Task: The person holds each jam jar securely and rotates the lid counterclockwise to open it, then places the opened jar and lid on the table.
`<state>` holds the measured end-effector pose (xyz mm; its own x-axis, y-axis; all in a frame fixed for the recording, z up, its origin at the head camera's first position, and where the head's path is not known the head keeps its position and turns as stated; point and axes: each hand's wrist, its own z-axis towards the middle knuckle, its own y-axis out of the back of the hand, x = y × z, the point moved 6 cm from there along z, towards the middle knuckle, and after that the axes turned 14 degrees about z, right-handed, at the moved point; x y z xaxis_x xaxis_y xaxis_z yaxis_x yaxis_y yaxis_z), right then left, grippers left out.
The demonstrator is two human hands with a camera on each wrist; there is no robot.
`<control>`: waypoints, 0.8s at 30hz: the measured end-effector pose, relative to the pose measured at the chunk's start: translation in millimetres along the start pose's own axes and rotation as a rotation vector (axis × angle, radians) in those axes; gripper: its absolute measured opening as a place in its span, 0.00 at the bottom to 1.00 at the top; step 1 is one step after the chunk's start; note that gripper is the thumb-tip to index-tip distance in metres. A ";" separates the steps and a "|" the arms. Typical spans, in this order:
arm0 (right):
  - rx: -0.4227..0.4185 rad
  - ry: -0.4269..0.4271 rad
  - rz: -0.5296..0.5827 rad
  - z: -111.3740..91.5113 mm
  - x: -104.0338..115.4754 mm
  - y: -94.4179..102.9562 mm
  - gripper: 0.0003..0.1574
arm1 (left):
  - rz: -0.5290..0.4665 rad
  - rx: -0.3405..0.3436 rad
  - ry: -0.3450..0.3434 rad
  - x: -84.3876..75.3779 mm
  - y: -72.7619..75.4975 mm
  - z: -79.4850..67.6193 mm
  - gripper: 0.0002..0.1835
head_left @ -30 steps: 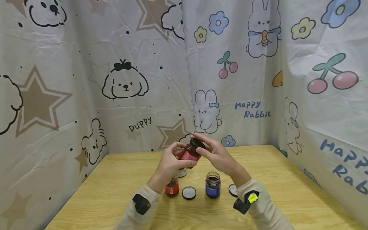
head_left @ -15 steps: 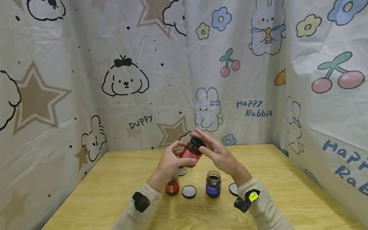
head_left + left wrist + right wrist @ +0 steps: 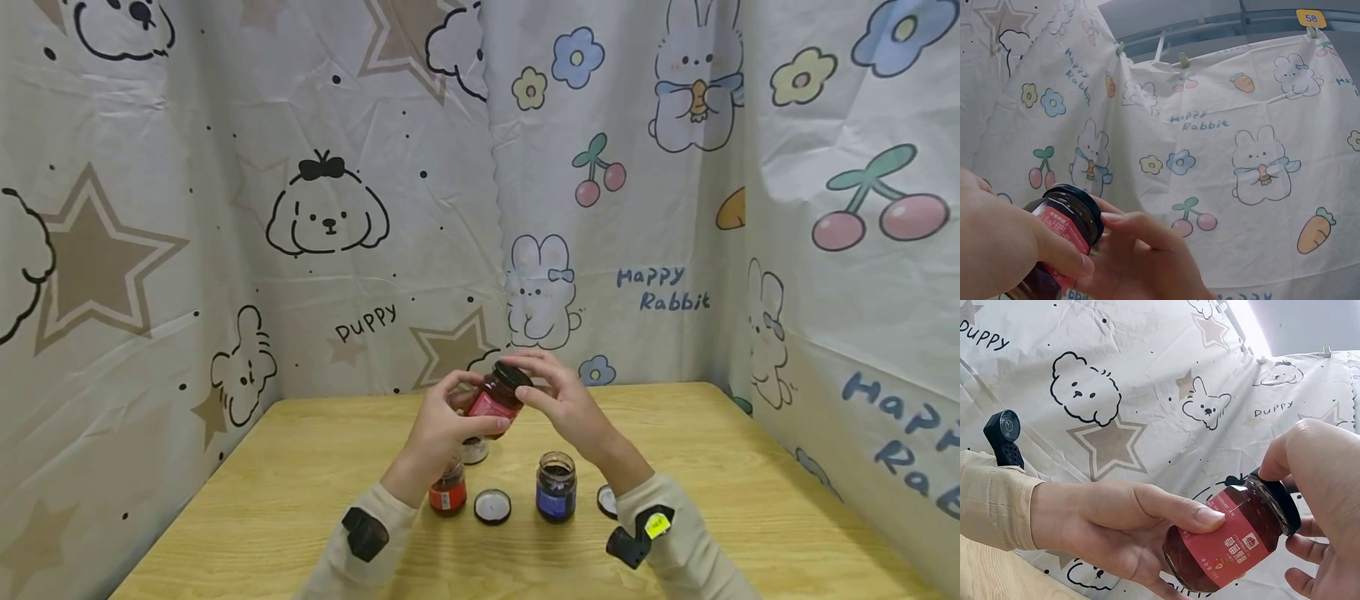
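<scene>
In the head view my left hand holds a jam jar with a pink-red label, tilted above the table. Its thumb lies across the label. My right hand is at the jar's black lid, thumb on the near side and fingers curled over the far side. The right wrist view shows the dark red contents of the jar and the lid on its neck between thumb and fingers. Below stand an uncovered jar with a red label, partly behind the left wrist, and an uncovered blue-labelled jar.
One lid lies upturned between the two standing jars. Another upturned lid is partly covered by the right forearm. Behind the left hand a pale round thing shows in part. Printed curtains enclose the wooden table.
The right fingers, stretched out past the lid half a second ago, now bend round it. The held jar has shifted slightly left and down; the things on the table stay put.
</scene>
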<state>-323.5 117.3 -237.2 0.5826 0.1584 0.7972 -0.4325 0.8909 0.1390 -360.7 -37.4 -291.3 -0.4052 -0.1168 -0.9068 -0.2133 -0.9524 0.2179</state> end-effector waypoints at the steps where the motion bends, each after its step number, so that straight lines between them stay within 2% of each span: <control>1: -0.005 -0.006 -0.014 -0.4 2.6 -1.4 0.23 | 0.000 -0.004 0.000 0.5 0.3 0.0 0.33; 7: -0.031 -0.025 -0.030 -1.6 8.9 -5.8 0.22 | 0.030 -0.029 -0.008 2.1 0.8 0.2 0.33; 15: -0.164 -0.060 -0.078 0.4 -0.5 -4.0 0.23 | 0.089 -0.058 -0.023 -0.3 -0.8 0.1 0.33; 20: -0.260 -0.084 -0.107 0.9 -2.3 -2.9 0.23 | 0.075 -0.064 -0.031 -1.1 -0.5 -0.4 0.32; 24: -0.269 -0.063 -0.130 0.4 0.0 -3.6 0.21 | 0.056 -0.060 -0.024 -1.1 -0.3 -0.7 0.32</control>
<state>-322.3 113.9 -237.5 0.5739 0.0166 0.8188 -0.1545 0.9840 0.0884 -359.5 -37.2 -290.6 -0.4361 -0.1642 -0.8848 -0.1364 -0.9598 0.2454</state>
